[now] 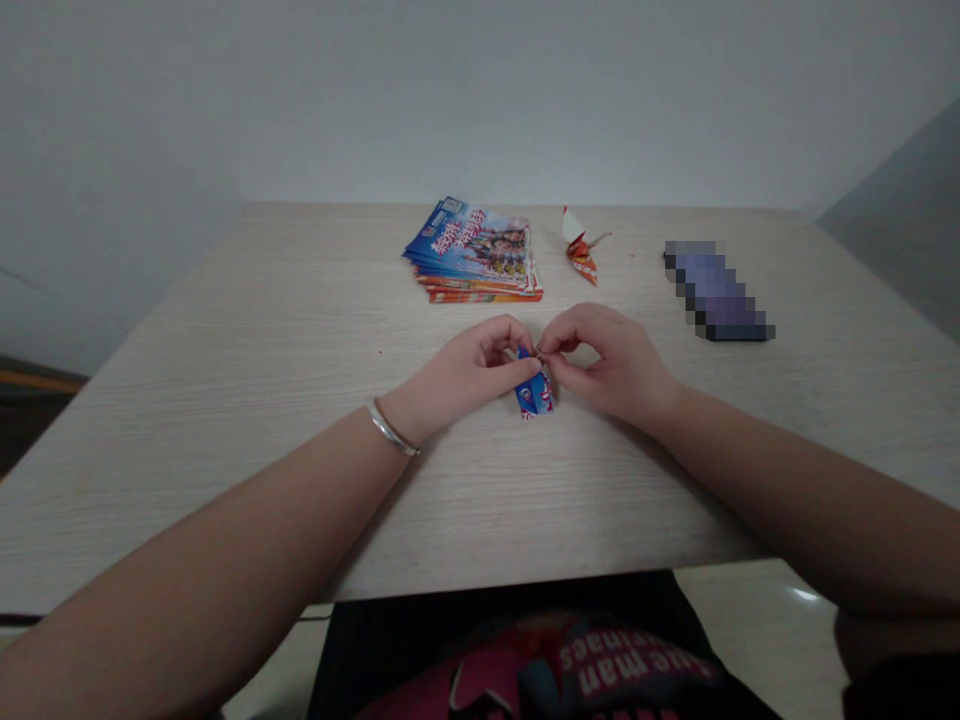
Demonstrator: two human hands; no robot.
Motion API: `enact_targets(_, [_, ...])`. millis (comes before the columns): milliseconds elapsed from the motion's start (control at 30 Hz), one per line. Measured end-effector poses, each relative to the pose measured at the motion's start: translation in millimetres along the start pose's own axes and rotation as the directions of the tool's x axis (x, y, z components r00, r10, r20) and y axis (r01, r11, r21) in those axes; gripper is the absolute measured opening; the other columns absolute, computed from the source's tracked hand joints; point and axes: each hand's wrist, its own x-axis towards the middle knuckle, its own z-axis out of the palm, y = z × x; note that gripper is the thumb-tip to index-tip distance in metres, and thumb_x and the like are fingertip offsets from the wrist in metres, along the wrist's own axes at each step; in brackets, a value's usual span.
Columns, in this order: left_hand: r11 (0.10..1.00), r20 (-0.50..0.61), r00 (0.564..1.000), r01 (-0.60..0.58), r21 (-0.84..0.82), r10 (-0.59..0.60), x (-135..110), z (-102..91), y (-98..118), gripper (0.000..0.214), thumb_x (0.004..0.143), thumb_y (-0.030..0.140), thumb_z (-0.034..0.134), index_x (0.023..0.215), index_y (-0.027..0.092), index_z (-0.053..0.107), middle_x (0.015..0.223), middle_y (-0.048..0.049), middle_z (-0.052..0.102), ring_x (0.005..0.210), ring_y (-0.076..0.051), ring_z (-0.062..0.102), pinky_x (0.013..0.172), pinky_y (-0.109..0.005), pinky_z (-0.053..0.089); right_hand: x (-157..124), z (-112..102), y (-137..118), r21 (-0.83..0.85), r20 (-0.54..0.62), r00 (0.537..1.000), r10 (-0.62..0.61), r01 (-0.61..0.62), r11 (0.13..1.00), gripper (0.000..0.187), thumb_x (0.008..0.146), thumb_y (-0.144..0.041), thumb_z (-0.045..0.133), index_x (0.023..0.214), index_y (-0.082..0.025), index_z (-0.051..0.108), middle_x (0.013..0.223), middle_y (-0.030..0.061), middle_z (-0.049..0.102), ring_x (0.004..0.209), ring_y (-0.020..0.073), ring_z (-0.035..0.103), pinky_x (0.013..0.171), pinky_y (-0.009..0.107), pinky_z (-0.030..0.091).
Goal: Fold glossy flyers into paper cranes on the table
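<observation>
As wrists angle inward, left hand (465, 378), right hand (611, 365) fingers pinch blue paper (534, 394).

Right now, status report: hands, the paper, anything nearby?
Hands: left hand and right hand pinch the folded blue paper. Beyond them, leaflet stack and paper crane, not touching.

Between fingers (512, 371), folded blue paper (535, 394)

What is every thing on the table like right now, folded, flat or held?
left hand: pinching the top of the blue paper.
right hand: pinching the same spot.
blue paper: folded small, held by both hands.
leaflets: lying flat in a fanned pile.
paper crane: folded, standing apart.
bracelet: on the left wrist.
</observation>
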Motion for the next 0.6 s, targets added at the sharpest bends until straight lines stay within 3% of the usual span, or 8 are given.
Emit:
enact_targets(267, [0.998,0.053,0.998,0.044,-0.04,-0.042,-0.7,1.2,3.6,0.02,0.08,0.028,0.07,0.09,0.014,0.059,0.081,-0.0022,0.068,0.072,-0.011,0.063,0.068,-0.024,0.051,-0.9,1.5,-0.3,0.004,0.002,1.0,0.013,-0.013,1.0,0.009,0.079,-0.013,0.063,0.079,-0.021,0.059,0.078,-0.0002,0.064,0.072,0.0143,0.059,0.069,0.029,0.047])
enact_targets(467, [0.997,-0.025,0.998,0.061,0.04,-0.06,-0.5,2.2,0.3,0.021,0.079,0.032,0.071,0.088,0.014,0.063,0.075,-0.0018,0.067,0.064,-0.009,0.059,0.059,-0.023,0.048,-0.8,3.2,-1.3,-0.068,-0.026,0.999,-0.019,0.017,0.998,0.008,0.078,-0.014,0.064,0.077,-0.021,0.059,0.076,0.0001,0.066,0.073,0.0159,0.062,0.069,0.03,0.048])
enact_targets(600, [0.998,-0.044,0.998,0.055,0.038,-0.053,-0.3,1.6,-0.5,0.023,0.078,0.032,0.073,0.087,0.014,0.064,0.072,-0.0008,0.066,0.061,-0.01,0.059,0.057,-0.023,0.048,-0.6,0.7,-0.6,-0.003,-0.018,0.998,-0.067,0.067,0.998,0.008,0.08,-0.013,0.064,0.079,-0.021,0.063,0.077,0.0004,0.07,0.075,0.0155,0.066,0.073,0.029,0.052])
